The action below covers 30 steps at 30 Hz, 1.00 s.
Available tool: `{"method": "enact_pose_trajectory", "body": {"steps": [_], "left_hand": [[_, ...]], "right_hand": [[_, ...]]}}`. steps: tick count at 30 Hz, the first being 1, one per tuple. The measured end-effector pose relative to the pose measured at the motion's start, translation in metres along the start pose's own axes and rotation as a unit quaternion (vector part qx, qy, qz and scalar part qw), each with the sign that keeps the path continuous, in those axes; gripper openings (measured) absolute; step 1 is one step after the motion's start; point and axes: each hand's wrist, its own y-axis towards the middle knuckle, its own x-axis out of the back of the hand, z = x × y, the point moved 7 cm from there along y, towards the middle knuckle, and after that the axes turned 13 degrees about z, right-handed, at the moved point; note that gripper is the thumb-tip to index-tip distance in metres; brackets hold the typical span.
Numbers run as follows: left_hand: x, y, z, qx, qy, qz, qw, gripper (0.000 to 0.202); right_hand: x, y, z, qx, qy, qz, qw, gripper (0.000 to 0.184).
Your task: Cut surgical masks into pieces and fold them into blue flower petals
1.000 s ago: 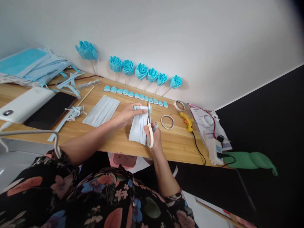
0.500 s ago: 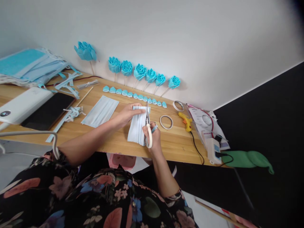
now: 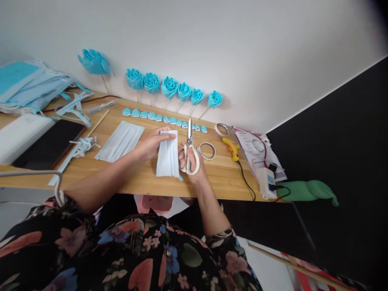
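Note:
A light blue pleated face mask [image 3: 167, 157] hangs from my left hand [image 3: 154, 142], pinched near its top edge by thumb and fingers. White-handled scissors [image 3: 190, 141] are in my right hand [image 3: 194, 161], fingers through the loops, blades closed and pointing away from me. The scissors stand just right of the mask, apart from it. A small blue bit [image 3: 181, 177] shows at the mask's lower right corner. Left of my hands another trimmed mask piece [image 3: 121, 140] lies flat on the wooden table [image 3: 151, 182]. Behind the hands runs a row of small folded blue petals [image 3: 151, 115].
Several blue flowers on sticks [image 3: 169, 87] lean along the wall. At left are a mask pile [image 3: 30, 83], cut strips [image 3: 74, 106], a black phone [image 3: 50, 143] and a white device [image 3: 24, 133]. At right lie tape rolls [image 3: 207, 151], a yellow glue gun [image 3: 232, 148] and a power strip [image 3: 267, 184].
The scissors have come away from the mask's right edge, and their blades have closed. A narrow strip is off that edge. The whole view has shifted slightly.

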Motion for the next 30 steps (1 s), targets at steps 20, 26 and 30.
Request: {"method": "enact_pose_trajectory", "body": {"steps": [20,26,30], "left_hand": [[-0.017,0.001,0.02,0.101,0.171,0.153,0.968,0.027],[-0.003,0.001,0.018,0.105,0.108,0.083,0.985,0.034],[-0.002,0.002,0.016,0.082,-0.012,0.095,0.992,0.03]], "right_hand": [[-0.002,0.017,0.052,-0.023,0.173,0.196,0.965,0.063],[0.007,0.013,0.05,-0.047,0.201,0.243,0.948,0.061],[0.006,0.01,0.046,-0.052,0.222,0.3,0.926,0.056]]}}
